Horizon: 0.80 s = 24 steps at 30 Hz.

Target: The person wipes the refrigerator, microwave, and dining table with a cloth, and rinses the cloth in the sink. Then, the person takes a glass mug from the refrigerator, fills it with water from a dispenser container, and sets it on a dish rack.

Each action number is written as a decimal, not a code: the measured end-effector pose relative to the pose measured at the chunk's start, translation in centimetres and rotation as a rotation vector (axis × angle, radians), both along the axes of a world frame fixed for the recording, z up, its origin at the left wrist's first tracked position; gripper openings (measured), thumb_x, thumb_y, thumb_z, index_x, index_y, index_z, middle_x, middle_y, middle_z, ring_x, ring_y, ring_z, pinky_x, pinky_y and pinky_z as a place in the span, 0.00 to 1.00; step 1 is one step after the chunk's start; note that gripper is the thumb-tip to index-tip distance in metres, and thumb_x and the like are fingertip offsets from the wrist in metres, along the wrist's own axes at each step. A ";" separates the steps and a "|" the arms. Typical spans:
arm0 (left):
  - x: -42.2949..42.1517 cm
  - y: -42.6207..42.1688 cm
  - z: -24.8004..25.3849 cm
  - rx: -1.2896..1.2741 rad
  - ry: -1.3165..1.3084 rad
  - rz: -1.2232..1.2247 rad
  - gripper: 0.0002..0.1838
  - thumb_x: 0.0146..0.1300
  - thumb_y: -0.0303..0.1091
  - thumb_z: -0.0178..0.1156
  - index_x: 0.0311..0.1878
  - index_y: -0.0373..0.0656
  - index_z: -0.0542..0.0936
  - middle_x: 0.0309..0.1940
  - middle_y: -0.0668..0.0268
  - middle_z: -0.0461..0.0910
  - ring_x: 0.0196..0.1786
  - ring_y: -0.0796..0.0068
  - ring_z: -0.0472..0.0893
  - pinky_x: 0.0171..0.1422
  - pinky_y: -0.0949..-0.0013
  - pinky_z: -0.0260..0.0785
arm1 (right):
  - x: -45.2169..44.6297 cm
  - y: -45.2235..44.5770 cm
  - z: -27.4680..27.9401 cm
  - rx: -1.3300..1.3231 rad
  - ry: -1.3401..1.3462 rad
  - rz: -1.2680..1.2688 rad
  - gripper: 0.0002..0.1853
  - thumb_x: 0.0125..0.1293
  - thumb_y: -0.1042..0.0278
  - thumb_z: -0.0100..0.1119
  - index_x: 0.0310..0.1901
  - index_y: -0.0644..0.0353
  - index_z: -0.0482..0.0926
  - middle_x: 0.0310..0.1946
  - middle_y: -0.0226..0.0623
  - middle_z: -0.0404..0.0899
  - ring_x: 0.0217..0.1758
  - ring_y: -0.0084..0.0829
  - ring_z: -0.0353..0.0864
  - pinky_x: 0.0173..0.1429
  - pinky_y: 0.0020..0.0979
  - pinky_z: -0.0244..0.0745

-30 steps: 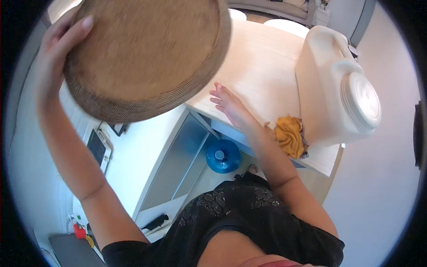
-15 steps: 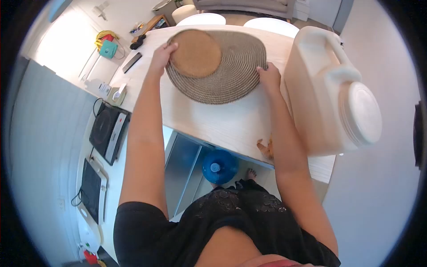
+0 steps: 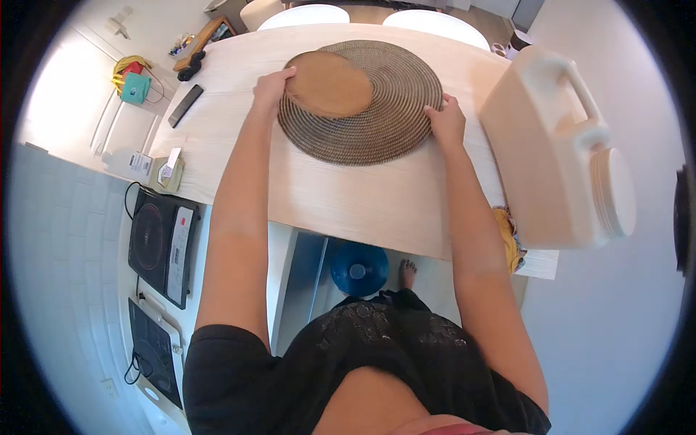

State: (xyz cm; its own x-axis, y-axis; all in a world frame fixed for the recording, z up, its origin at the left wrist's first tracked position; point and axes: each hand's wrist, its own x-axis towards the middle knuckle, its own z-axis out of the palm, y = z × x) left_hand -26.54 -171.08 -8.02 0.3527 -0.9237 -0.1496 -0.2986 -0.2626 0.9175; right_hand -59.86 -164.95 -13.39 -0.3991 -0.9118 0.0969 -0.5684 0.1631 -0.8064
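Observation:
A round woven placemat (image 3: 377,138) with dark and light rings lies on the pale table (image 3: 348,199). Over its upper left part is a smaller brown disc (image 3: 330,83). My left hand (image 3: 272,88) is closed on the left edges, with the thumb on the brown disc; how far the fingers reach beneath is hidden. At the right edge of the placemat, my right hand (image 3: 447,119) pinches the rim between thumb and fingers.
A large beige jug (image 3: 540,152) stands at the right, with a yellow cloth (image 3: 507,239) beside it. Two cooktops (image 3: 156,235) are on the left counter. A remote (image 3: 186,106) lies at the table's left. A blue water bottle (image 3: 359,270) is below the table; white chairs (image 3: 435,29) stand beyond.
The brown underside seen close up has given way to the woven placemat, now flat on the table. My right hand came from empty to its right rim. The view has shifted since.

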 end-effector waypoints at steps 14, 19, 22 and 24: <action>-6.1 0.3 -2.2 0.183 -0.501 0.095 0.34 0.51 0.60 0.61 0.52 0.41 0.78 0.67 0.53 0.56 0.69 0.54 0.55 0.70 0.52 0.48 | -0.1 0.3 -0.4 0.031 -0.006 0.039 0.32 0.53 0.64 0.63 0.60 0.65 0.67 0.51 0.52 0.76 0.55 0.45 0.76 0.60 0.37 0.69; -5.4 -0.3 -2.6 0.182 -0.725 -0.051 0.29 0.52 0.65 0.55 0.46 0.53 0.83 0.64 0.59 0.58 0.65 0.51 0.57 0.69 0.48 0.46 | -0.1 0.4 -0.3 0.024 -0.059 0.049 0.32 0.53 0.64 0.64 0.60 0.66 0.67 0.52 0.53 0.76 0.56 0.45 0.75 0.60 0.37 0.68; -5.5 -0.1 -2.6 0.152 -0.769 -0.045 0.28 0.52 0.65 0.56 0.44 0.52 0.84 0.64 0.58 0.58 0.65 0.50 0.56 0.69 0.47 0.45 | -0.4 0.5 -0.5 0.006 -0.057 0.078 0.33 0.53 0.64 0.64 0.60 0.66 0.67 0.52 0.54 0.75 0.56 0.45 0.75 0.60 0.36 0.68; -5.5 0.1 -2.8 0.132 -0.780 -0.012 0.27 0.52 0.64 0.57 0.45 0.53 0.83 0.63 0.59 0.59 0.64 0.51 0.58 0.69 0.47 0.44 | -0.6 0.2 -1.0 -0.002 -0.063 0.080 0.33 0.53 0.63 0.64 0.60 0.66 0.67 0.52 0.54 0.75 0.57 0.45 0.75 0.61 0.36 0.68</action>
State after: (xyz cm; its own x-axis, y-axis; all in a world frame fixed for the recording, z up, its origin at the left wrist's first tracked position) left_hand -32.08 -170.98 -10.82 0.3913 -0.9198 0.0279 -0.8464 -0.3479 0.4033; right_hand -60.45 -164.77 -14.36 -0.3309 -0.9406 0.0758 -0.5273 0.1176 -0.8415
